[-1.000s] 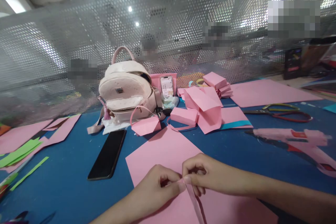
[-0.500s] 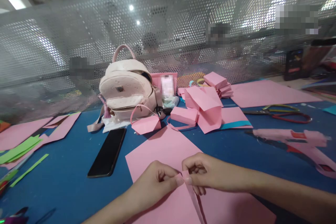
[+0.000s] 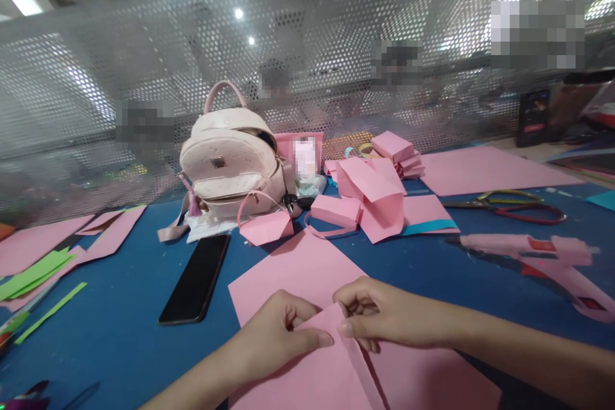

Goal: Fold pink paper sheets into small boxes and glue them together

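A large pink paper sheet (image 3: pixel 293 269) lies on the blue table (image 3: pixel 125 333) in front of me. My left hand (image 3: pixel 278 339) pinches a raised fold of the sheet between thumb and fingers. My right hand (image 3: pixel 379 317) pinches the same fold from the right, its fingertips almost touching those of the left. A crease runs from the pinch toward the near edge. Both hands are closed on the paper.
A black phone (image 3: pixel 196 280) lies left of the sheet. Behind stand a pale pink backpack (image 3: pixel 228 166), folded pink paper boxes (image 3: pixel 336 210) and more pink sheets (image 3: pixel 485 170). Scissors (image 3: pixel 519 205) and a pink glue gun (image 3: pixel 528 250) lie right. Green strips (image 3: pixel 33 275) lie left. A perforated metal screen (image 3: pixel 144 64) backs the table.
The fold between my fingertips has grown wider and flatter. My left thumb has slid right along it. My right hand has barely moved.
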Motion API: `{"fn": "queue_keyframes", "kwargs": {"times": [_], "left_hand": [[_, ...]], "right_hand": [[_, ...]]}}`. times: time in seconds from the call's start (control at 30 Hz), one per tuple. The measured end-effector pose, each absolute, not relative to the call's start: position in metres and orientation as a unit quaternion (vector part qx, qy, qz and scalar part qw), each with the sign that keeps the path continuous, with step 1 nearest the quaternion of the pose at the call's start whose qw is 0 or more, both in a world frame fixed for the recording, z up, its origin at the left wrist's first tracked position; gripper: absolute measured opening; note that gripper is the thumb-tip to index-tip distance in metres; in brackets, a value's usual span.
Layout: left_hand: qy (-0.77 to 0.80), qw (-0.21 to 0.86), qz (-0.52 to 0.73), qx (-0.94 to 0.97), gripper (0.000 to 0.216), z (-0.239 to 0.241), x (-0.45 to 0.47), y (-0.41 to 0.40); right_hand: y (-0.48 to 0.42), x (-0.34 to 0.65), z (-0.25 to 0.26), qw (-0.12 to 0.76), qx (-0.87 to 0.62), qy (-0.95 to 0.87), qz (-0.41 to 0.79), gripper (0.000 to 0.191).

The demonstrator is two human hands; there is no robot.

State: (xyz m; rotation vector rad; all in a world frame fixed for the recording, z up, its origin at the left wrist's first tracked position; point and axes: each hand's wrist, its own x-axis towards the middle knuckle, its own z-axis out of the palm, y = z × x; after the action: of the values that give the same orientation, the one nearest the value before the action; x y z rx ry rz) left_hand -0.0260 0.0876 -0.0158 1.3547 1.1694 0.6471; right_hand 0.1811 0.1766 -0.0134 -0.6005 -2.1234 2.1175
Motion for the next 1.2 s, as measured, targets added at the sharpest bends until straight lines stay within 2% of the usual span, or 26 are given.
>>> {"fn": "queue_keyframes", "kwargs": {"times": [0.77,0.9,1.1,1.2], "left_hand": [[0.503,0.559,0.295,0.589,0.046,-0.018,-0.022,0.083],[0.5,0.567,0.285,0.589,0.036,-0.017,-0.024,0.086],[0.521,0.569,0.246,0.587,0.032,-0.015,-0.037,0.094],[0.544,0.529,0.247,0.603,0.036,-0.016,-0.042,0.095]], "right_hand": [[0.171,0.181,-0.007,0.054,-0.222,-0.692,0.685,0.03],[0.171,0.181,-0.009,0.055,-0.24,-0.698,0.673,0.027],[0.179,0.183,-0.016,0.061,-0.289,-0.704,0.646,0.033],[0.18,0.185,-0.016,0.052,-0.283,-0.713,0.639,0.036]]}}
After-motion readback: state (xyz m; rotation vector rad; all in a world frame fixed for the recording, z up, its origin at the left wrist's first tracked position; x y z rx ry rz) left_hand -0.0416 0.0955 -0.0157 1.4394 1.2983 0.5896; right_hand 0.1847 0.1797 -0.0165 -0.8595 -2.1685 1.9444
